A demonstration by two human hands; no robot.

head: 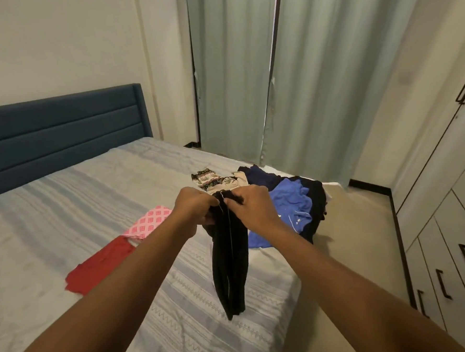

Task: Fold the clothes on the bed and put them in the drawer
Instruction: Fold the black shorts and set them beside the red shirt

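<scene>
Grip: your left hand (194, 208) and right hand (252, 206) pinched a long black cloth garment (229, 260).
Below grip: it hung limp.

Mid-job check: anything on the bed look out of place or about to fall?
The unfolded pile of blue and dark clothes sits at the bed's far right corner, and its dark outer part seems to droop over the edge, so it might slide off. The left hand and right hand pinch the black garment; nothing looks damaged.
</scene>
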